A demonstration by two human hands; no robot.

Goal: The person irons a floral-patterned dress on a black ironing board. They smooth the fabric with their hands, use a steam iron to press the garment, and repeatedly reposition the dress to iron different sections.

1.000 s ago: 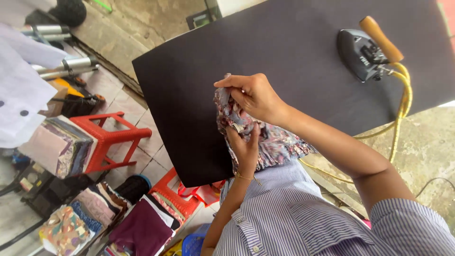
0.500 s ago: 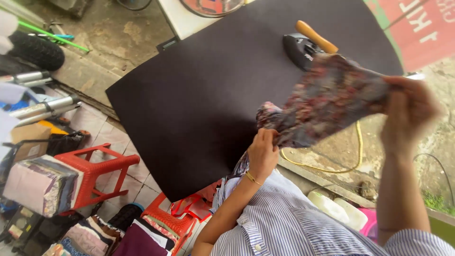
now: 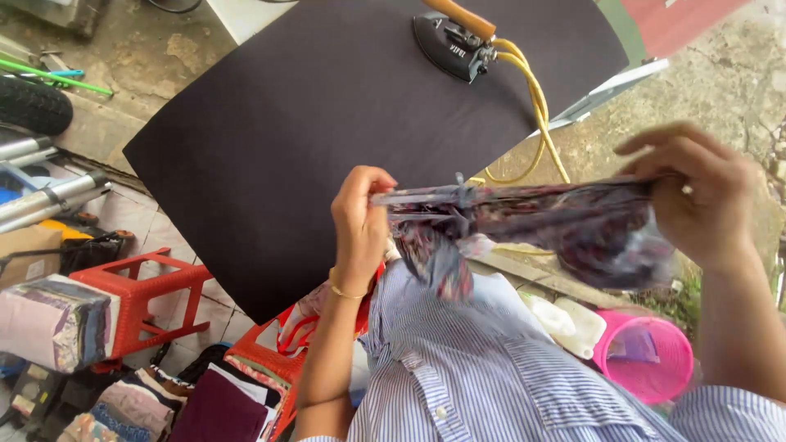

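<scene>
A floral patterned cloth (image 3: 524, 221) is stretched in the air between my two hands, just in front of my striped shirt. My left hand (image 3: 359, 225) pinches its left end near the edge of the black ironing board (image 3: 311, 123). My right hand (image 3: 696, 196) grips its right end, off the board's right side. A black iron with a wooden handle (image 3: 454, 37) and yellow cord stands on the far part of the board, apart from both hands.
Two red plastic stools (image 3: 139, 303) stand left of and below the board, with stacks of folded clothes (image 3: 53, 323) on and around them. A pink bucket (image 3: 647, 356) and white container sit on the ground at right. Metal pipes and a tyre lie at far left.
The cloth left the board and was lifted. My right hand swung right and stretched it out level; my left hand came up from below and took its left end.
</scene>
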